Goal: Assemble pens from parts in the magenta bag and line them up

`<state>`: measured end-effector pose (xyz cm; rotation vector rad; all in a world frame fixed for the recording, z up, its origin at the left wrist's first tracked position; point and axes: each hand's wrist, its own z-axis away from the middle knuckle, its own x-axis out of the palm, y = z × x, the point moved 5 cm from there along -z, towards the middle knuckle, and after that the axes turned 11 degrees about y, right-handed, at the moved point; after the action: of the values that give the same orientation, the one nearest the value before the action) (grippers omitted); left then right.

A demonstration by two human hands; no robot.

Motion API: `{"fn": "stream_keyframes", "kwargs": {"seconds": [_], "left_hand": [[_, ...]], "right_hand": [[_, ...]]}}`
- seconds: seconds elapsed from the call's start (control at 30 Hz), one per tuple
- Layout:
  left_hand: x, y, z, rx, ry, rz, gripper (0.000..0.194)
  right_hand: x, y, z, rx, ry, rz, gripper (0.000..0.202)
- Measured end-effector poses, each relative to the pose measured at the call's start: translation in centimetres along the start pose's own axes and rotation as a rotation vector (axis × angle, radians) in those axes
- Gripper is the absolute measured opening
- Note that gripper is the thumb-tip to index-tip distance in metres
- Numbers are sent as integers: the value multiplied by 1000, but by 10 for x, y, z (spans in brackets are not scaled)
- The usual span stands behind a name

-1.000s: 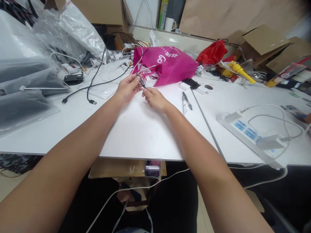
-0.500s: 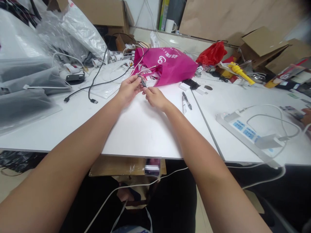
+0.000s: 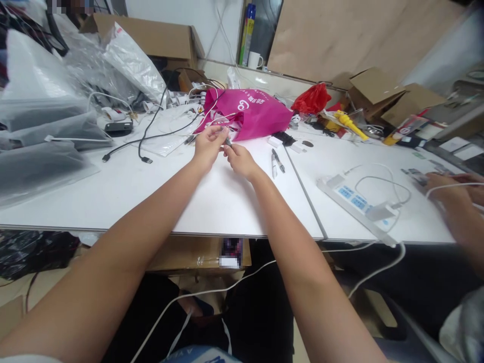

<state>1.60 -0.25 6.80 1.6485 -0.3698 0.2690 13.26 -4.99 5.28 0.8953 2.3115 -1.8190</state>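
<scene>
My left hand is closed in a pinch around one end of a small dark grey piece. From the other side, the closed fingers of my right hand grip its lower end. Most of the piece is covered by fingers and too small to name. Both hands are over the white table, just in front of a magenta bag with white print. Two pens lie to the right of my right hand.
Dark cables and grey plastic bags lie on the left. A white power strip with cables stands on the right. Beyond it, a co-worker's hands are at small items. Open cardboard boxes stand at the back right.
The view has swung right, bringing a co-worker's hands and arm further into sight. My hands stay together on the small grey piece, with the fingers slightly shifted.
</scene>
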Motion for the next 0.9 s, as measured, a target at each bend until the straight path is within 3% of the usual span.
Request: {"fn": "stream_keyframes", "kwargs": {"seconds": [0.1,0.3,0.4,0.47,0.5,0.53,0.57,0.63,0.67,0.7,0.73,0.8,0.83,0.9], "left_hand": [[0,-4,10,4,31,-27,21],[-8,-18,5,-49,-118,28,12],[-13,-6,10,4,-40,-67,7],[-25,18,42,217,90,-152,6],[-33,31,72,396,115,-170,10],[-41,41,109,567,92,-186,17],[-48,43,150,669,-13,-224,26],[-56,22,237,772,-500,-322,27],[-63,2,273,815,-658,-485,21],[-72,-23,294,776,-686,-703,16],[-82,-49,299,619,-600,-929,10],[-100,-97,290,222,-434,-1323,63],[-102,-114,282,97,-404,-1456,74],[-90,-134,261,-25,-457,-1588,68]], "right_hand": [[-2,4,4,11,15,-21,36],[4,3,13,71,-46,-187,40],[2,4,12,31,4,-166,38],[-5,8,7,-10,89,-147,40],[-10,11,4,-25,138,-141,42],[-14,14,1,-35,183,-139,43],[-18,17,-2,-40,217,-139,45],[-24,22,-6,-41,264,-142,49],[-26,23,-7,-37,272,-140,50],[-27,24,-7,-33,274,-135,52],[-27,25,-7,-30,271,-129,53],[-26,26,-7,-25,260,-121,55],[-25,26,-6,-22,253,-117,55],[-25,26,-6,-14,246,-106,54]]}}
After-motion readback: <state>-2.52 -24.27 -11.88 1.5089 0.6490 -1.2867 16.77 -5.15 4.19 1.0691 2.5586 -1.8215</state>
